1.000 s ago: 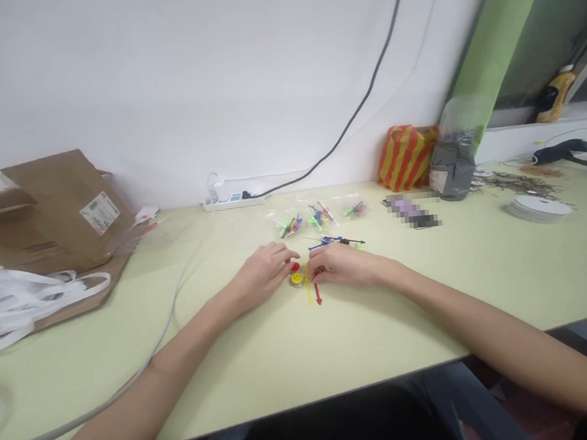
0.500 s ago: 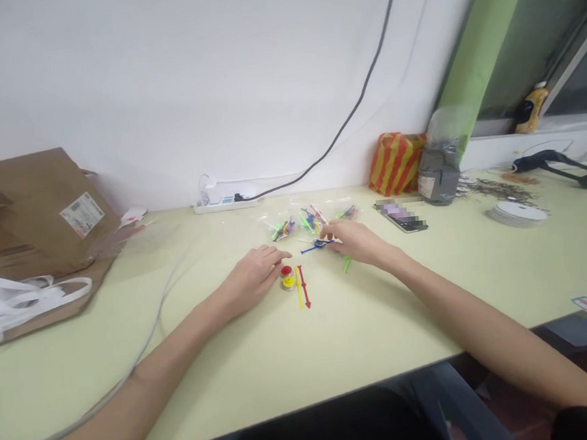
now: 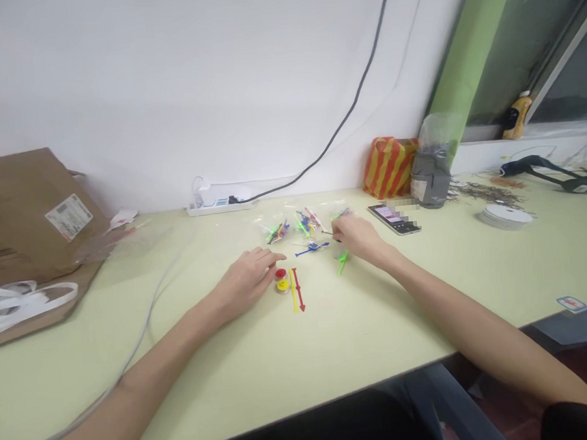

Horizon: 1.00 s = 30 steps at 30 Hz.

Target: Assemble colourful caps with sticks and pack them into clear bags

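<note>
As I look down through the head camera, the person's left hand (image 3: pixel 245 280) rests on the pale green table (image 3: pixel 385 325), its fingers loosely together and pinching nothing, with the fingertips just beside a small stack (image 3: pixel 281 282) of a red cap on a yellow disc. A yellow rod (image 3: pixel 293 290) and a red arrow-tipped rod (image 3: pixel 300 291) lie side by side just right of that stack. Farther right, the right hand (image 3: pixel 359 236) pinches a thin dark stem (image 3: pixel 328 233) between its fingertips; I cannot tell what else may be hidden in the grip. A green plastic piece (image 3: pixel 342 262) lies just near of that hand, and a blue plastic piece (image 3: pixel 311 248) lies to its left. So far, I count these few parts out on the table, while the clear plastic bags (image 3: pixel 279 232) on the far side hold many more coloured parts. I cannot tell whether the stack is fully assembled.
</note>
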Available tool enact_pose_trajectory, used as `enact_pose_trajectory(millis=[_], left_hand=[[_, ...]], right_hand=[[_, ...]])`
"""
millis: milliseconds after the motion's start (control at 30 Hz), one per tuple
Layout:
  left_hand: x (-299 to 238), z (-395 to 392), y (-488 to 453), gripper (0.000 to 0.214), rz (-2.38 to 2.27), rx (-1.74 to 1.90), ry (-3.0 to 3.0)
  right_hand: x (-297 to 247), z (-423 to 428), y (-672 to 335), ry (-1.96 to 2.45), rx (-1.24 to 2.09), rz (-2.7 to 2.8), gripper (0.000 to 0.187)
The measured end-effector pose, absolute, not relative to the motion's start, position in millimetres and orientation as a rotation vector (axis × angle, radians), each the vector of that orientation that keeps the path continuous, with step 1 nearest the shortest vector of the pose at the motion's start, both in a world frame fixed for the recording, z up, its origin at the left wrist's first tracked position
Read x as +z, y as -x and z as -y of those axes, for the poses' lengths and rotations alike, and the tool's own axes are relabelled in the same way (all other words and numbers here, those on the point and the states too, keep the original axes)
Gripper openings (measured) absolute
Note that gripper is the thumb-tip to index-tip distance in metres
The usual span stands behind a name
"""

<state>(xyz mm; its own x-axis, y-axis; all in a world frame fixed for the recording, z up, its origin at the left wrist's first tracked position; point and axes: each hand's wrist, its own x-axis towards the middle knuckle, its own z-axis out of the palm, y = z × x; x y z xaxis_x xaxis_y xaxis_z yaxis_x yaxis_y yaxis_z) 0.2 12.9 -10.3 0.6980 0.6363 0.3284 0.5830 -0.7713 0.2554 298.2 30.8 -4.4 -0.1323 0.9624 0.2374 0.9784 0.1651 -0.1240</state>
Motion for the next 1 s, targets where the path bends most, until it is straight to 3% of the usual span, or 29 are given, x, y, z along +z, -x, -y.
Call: enact_pose_trajectory(millis=[133,300,367,500,733,1000], left_hand=[[-10.0,-11.3,-1.9,0.031,-1.026,0.708,-2.725],[-10.1,-4.8,-8.0,0.045,-0.995,0.864,-2.669],[-10.0,-2.4,-10.3,0.039,-0.953,0.892,-2.691],[-7.3,1.1,-12.8,0.017,-0.878,0.930,-2.750],[-4.0,3.5,-11.7,0.021,-0.845,0.941,-2.765],[-12.9,3.7,-16.1,0.009,-0.892,0.774,-2.759]], right_hand=[[3.9,-23.6,-287.4,1.726,-0.168,1.976,0.016],[2.0,2.4,-243.0,1.112,0.225,2.056,0.014],[-2.3,13.2,-225.9,0.953,0.325,2.154,0.014],[-8.9,21.9,-213.2,0.878,0.387,2.196,0.018],[-7.2,15.7,-222.5,0.767,0.627,1.937,0.020],[-5.9,19.0,-218.3,0.755,0.745,1.959,0.027]])
